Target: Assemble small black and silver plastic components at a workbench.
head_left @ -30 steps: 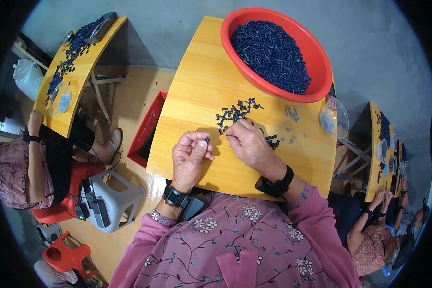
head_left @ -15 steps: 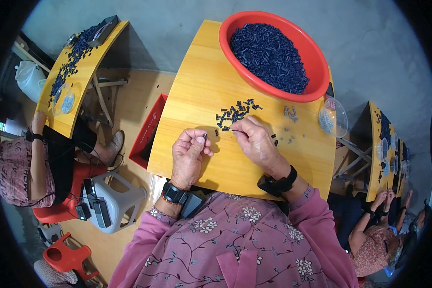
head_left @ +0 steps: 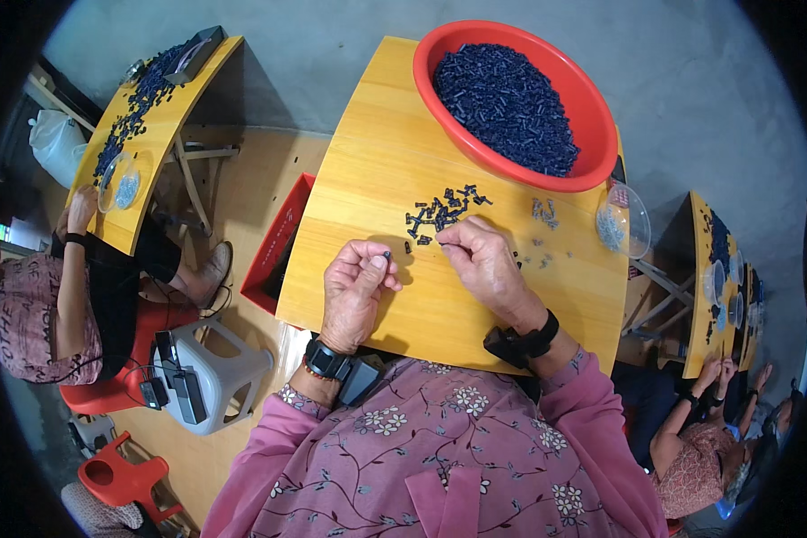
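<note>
Between its thumb and forefinger, my left hand [head_left: 355, 291] grips a small dark plastic piece [head_left: 387, 255], just above the yellow table [head_left: 354, 161]. My right hand [head_left: 488, 267] is closed in a pinch a little to the right. Whatever its fingertips hold is too small to make out. Beyond both hands, a loose cluster of small dark plastic pieces [head_left: 439, 213] lies on the wood, its near end close to my right fingertips. Small clear or silvery pieces [head_left: 544, 212] are scattered to the right of that hand.
A large red basin [head_left: 601, 160] full of dark pieces stands at the far right of the table. Below it, a clear round dish [head_left: 635, 235] holds pale bits. A red box [head_left: 278, 247] sits on the floor at left. Other people work at tables on both sides.
My hands stay in nearly the same places. The right fingers have shifted slightly, still pinched near the cluster. At left, the neighbouring person's hand has moved up toward their dish.
</note>
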Demonstrator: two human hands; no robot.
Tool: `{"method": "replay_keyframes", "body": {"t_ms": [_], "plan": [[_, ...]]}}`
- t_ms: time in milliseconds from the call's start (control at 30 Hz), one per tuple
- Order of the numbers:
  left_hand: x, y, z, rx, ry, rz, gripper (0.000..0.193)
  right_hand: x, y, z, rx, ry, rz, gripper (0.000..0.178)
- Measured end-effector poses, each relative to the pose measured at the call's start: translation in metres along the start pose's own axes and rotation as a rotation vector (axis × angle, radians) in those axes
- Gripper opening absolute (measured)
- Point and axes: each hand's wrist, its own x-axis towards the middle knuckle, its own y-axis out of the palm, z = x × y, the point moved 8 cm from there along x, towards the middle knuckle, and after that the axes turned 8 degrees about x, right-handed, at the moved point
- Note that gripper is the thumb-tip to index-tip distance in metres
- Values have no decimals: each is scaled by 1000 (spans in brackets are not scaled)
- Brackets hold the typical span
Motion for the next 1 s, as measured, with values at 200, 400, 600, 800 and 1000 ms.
{"method": "replay_keyframes", "body": {"t_ms": [200,400,600,800,1000], "plan": [[0,0,0,35,10,3,9,1,3,9,-57,-73,47,8],[0,1,0,40,3,3,9,1,6,10,-136,-90,69,7],[0,2,0,51,-2,1,10,1,3,15,-119,-172,44,7],[1,1,1,65,5,11,9,2,6,21,-124,-158,104,7],[1,1,2,62,0,3,8,1,4,15,-96,-152,74,13]]}}
